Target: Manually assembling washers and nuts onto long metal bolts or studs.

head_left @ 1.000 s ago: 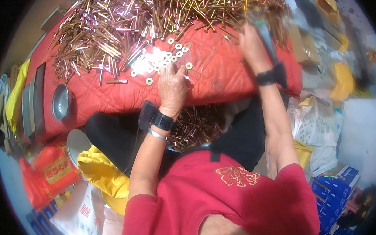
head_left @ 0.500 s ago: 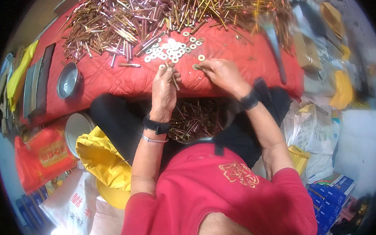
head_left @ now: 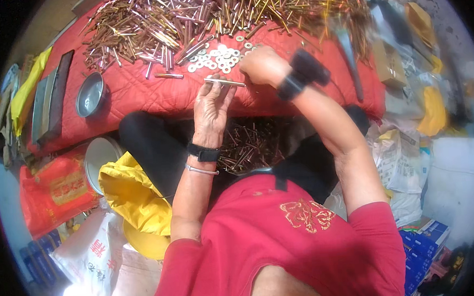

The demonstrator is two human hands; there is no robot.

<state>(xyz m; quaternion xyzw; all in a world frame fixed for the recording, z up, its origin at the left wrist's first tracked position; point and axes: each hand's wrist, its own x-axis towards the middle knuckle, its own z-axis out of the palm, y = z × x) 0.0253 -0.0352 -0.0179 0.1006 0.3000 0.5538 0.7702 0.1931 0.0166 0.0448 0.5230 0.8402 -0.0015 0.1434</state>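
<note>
My left hand [head_left: 211, 107], palm turned up, holds a slim metal rod [head_left: 228, 83] level between thumb and fingers over the near edge of the red quilted cover [head_left: 154, 101]. Just right of it, my right hand [head_left: 264, 65] is closed at the edge of a loose cluster of flat round washers [head_left: 222, 57]. Its fingertips are tucked under, so what they grip is hidden. One loose rod [head_left: 169, 75] lies left of the washers. Behind them spreads a big heap of copper-coloured rods [head_left: 187, 22].
Between my legs sits a container of more rods [head_left: 250, 147]. A grey metal bowl [head_left: 90, 95] rests on the cover at left, near dark flat bars [head_left: 57, 93]. A yellow cloth [head_left: 135, 191] and a red bag [head_left: 54, 192] lie lower left; a cardboard box [head_left: 387, 65] is at right.
My left hand has turned palm up, bringing its rod from steeply slanted to nearly level. My right hand has moved up and slightly left to the washers.
</note>
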